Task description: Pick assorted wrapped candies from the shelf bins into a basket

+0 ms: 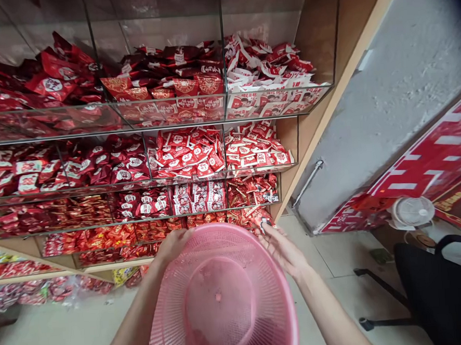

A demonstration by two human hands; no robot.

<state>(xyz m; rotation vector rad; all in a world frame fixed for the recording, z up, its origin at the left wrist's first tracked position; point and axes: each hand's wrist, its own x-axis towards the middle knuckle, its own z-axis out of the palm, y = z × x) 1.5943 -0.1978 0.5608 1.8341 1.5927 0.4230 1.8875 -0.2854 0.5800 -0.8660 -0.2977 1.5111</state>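
A pink plastic basket [218,298] with nothing inside is tilted toward me at the bottom centre. My left hand [175,244] grips its upper left rim, with the fingertips partly hidden behind it. On the right, my right hand [280,247] is beside the rim, its thumb and fingers around a small red packet [262,221] at the lowest right compartments. Red and white wrapped packets [190,151] fill the divided shelf compartments in front of me. Darker red packets [53,82] lie in the upper left one.
A black chair [436,290] stands at the right on the tiled floor [323,291]. Behind it are a white fan [412,211] and red printed panels [440,149] by the grey wall [396,68]. Bagged goods [58,288] lie under the shelf at left.
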